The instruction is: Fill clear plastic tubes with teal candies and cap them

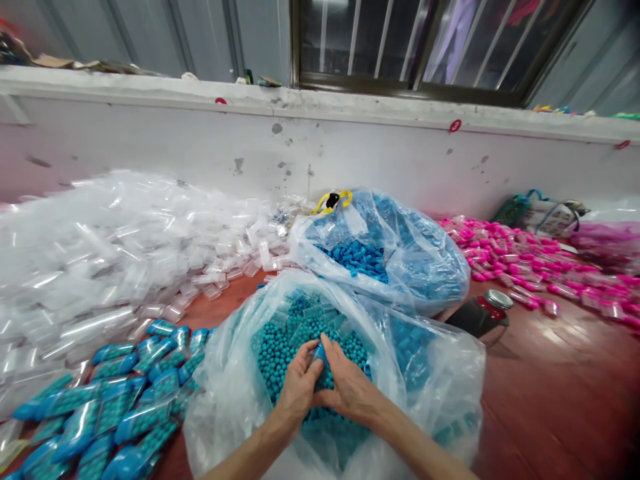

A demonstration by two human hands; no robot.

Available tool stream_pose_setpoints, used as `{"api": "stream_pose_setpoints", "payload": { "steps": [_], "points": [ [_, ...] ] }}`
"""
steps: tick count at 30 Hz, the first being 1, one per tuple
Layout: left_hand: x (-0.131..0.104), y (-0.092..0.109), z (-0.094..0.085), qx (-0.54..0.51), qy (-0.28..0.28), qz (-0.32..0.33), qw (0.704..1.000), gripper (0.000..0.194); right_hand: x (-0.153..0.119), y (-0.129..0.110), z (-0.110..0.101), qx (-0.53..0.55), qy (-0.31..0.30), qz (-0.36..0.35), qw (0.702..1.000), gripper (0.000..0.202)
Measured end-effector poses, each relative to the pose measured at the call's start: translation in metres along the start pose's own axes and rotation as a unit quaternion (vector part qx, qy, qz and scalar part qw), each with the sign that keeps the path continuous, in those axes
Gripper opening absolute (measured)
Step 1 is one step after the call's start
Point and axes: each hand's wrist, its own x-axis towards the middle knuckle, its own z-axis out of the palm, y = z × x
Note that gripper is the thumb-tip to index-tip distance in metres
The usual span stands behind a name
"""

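Over the open plastic bag (pixel 225 360) of teal beads (pixel 275 353), my left hand (pixel 299 383) and my right hand (pixel 345 380) meet around one small blue piece (pixel 321 353). My left thumb and fingers press on its left side, and my right fingers close on its right side. The piece is mostly covered by the fingers, so its shape is hard to make out. Behind this bag stands a second clear bag (pixel 425 260) holding dark blue caps (pixel 357 259).
Clear empty tubes (pixel 125 240) form a big heap at the left. Bead-filled tubes with blue caps (pixel 115 400) lie at the lower left. Pink-capped tubes (pixel 510 250) spread along the right. A jar with a silver lid (pixel 499 299) stands right of the bags. A white wall (pixel 175 143) runs behind.
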Motion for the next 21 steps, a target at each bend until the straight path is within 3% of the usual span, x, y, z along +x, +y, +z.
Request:
{"api": "stream_pose_setpoints", "payload": {
  "steps": [6,10,14,18,21],
  "points": [
    [-0.004,0.007,0.005,-0.036,-0.011,-0.017,0.999,0.053,0.000,-0.008,0.002,-0.057,0.012,0.004,0.998,0.096],
    [-0.008,0.009,0.006,-0.027,-0.018,-0.030,0.999,0.039,0.000,-0.010,0.009,-0.072,0.082,-0.021,0.994,0.069],
    [-0.007,0.007,0.010,0.028,0.031,-0.028,0.999,0.028,0.000,-0.008,0.016,-0.080,0.098,-0.044,0.991,0.060],
    [0.000,-0.001,0.010,0.074,0.045,-0.010,0.996,0.026,0.001,-0.001,0.026,-0.066,0.117,-0.030,0.990,0.066],
    [0.001,0.000,0.004,0.120,0.013,0.002,0.993,0.025,-0.001,0.003,0.029,0.014,0.067,-0.029,0.997,0.085]
  ]
}}
